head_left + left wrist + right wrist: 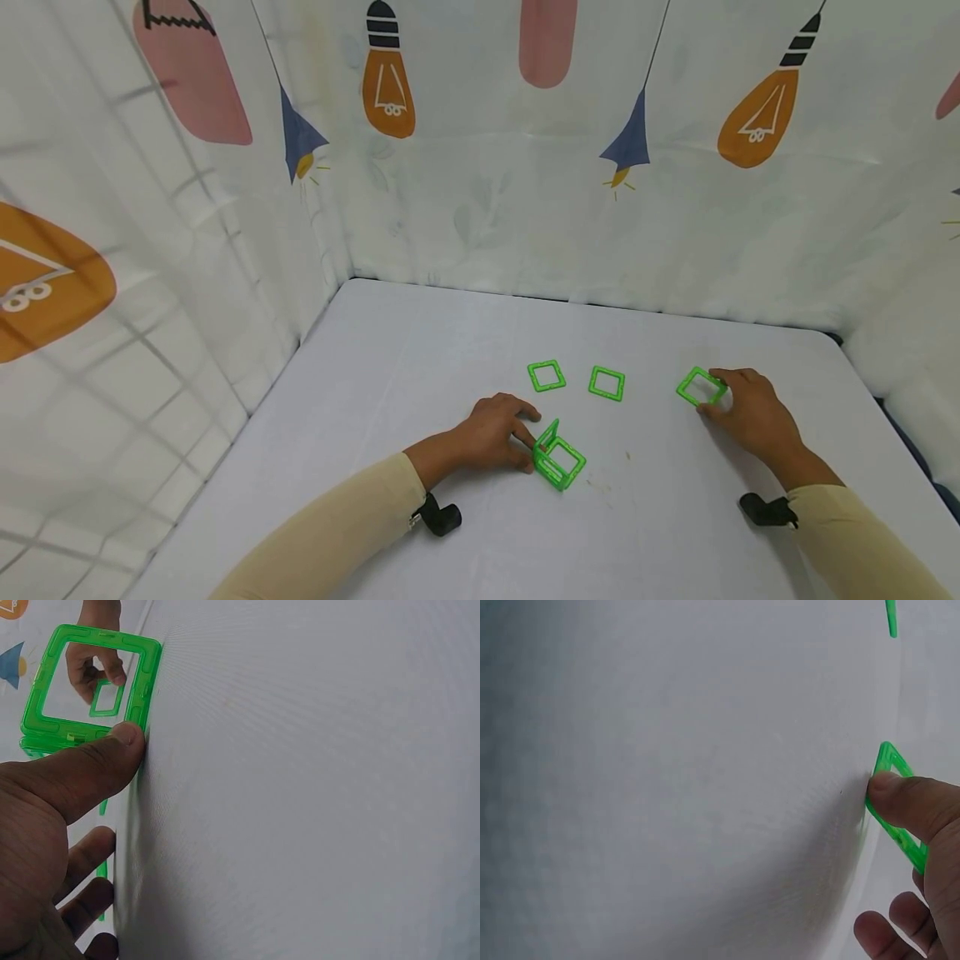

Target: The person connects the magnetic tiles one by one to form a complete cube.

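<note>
Several green square magnetic tiles, see-through frames with hollow centres, stand joined at their edges on the table, one lying flat and others raised. My left hand holds this group at its left side. In the left wrist view the thumb presses a tile's lower corner, while the other fingers spread below. Over to the right, my right hand pinches a single green square tile by its edge, close over the table. The right wrist view shows its thumb across that tile's frame.
Two loose green tiles, one on the left and one on the right, lie flat beyond the joined group. A white-covered table meets printed cloth walls at the back and left. Small dark marks dot the cloth near the group.
</note>
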Motion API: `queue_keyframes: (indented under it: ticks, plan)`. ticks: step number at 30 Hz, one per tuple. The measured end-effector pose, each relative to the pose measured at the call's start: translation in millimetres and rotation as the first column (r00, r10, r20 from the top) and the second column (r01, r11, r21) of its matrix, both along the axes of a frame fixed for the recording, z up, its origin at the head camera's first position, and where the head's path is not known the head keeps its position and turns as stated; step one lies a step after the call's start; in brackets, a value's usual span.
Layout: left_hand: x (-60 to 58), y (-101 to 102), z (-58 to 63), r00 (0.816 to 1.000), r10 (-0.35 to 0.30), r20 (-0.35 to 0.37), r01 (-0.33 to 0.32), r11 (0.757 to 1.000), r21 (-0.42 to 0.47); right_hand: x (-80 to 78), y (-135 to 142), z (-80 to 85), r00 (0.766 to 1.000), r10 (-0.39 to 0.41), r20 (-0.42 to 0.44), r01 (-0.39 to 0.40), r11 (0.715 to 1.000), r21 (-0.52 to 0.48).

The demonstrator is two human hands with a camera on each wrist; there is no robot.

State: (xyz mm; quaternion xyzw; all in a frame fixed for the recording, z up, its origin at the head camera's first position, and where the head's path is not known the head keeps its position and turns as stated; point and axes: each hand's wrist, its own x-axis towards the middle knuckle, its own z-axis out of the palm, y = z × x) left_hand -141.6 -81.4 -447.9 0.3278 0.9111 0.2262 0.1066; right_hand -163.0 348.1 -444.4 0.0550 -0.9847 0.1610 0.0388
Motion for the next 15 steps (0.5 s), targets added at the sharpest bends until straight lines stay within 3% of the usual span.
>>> queue_keyframes:
  ticks: [15]
  plan:
    - [-0.4, 0.0, -1.8, 1.0, -0.002, -0.003, 0.002, 1.0, 0.002, 0.5, 4.9, 3.7, 0.996, -0.007, 0.09, 0.007, 1.0, 0.004]
